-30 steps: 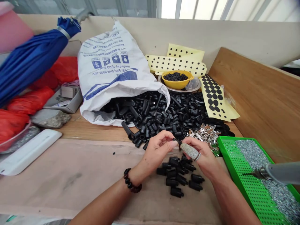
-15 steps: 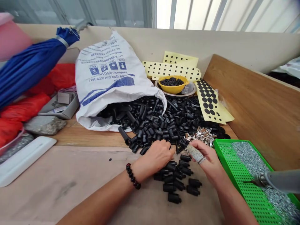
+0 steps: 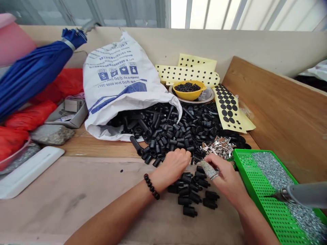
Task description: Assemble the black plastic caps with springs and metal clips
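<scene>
Barred windows (image 3: 204, 15) and a pale wall back a wooden bench (image 3: 89, 150), where a person wearing a beaded bracelet (image 3: 151, 186) works bare-handed beside a green tray (image 3: 258, 185) of small grey pieces (image 3: 270, 166). Left of the tray, the left hand (image 3: 176, 165) bends down at the front edge of a heap of black parts (image 3: 168, 132), its back turned upward and its fingers curled out of sight; whether it has hold of anything cannot be told from where we stand. Just left of the tray, the right hand (image 3: 224, 173) is half curled, one digit wrapped in a speckled covering (image 3: 209, 170); anything between its tips is too small to make out. Black cylinders (image 3: 195, 197) lie loose on the sheet to the tray's left, and bright metal clips (image 3: 219, 148) are piled just beyond its far left corner. A pointed power tool (image 3: 304, 195) juts in over the tray. By all appearances, the step in hand is picking out a part from the heap. Such a move seems to call for a light fingertip pinch on a single piece, with the right hand kept close to the tray's left side.
</scene>
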Tool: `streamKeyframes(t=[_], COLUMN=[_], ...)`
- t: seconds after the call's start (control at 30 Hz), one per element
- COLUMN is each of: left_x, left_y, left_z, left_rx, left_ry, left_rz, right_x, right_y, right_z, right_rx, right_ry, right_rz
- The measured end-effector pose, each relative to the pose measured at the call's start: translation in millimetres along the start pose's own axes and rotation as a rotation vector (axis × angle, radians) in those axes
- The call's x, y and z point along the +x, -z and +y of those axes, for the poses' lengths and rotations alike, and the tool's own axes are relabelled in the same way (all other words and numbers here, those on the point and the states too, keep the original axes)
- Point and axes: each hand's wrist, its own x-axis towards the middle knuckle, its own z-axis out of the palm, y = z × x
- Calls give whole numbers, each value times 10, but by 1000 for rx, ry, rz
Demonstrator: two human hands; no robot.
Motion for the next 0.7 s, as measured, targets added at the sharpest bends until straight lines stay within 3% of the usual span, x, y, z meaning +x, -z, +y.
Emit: streamKeyframes(t=[0.2,0.4,0.5,0.7], left_x=[-4,-235,-299,-261], left_y=[54,147,167,123], left_z=[-141,-221,-188,-205], left_rx=[-137,-612,-711,-938], left_ry=[8,3,-13,145], left_rz=[68,212,220,241], right_x=[-29,-33,-46,-56], right_y=[-8,-55,-85,-20], right_z=[26,35,22,-23], right_rx=[-72,-129,-126,-90], right_ry=[9,81,143,43], right_rz=[9,7,-37,8])
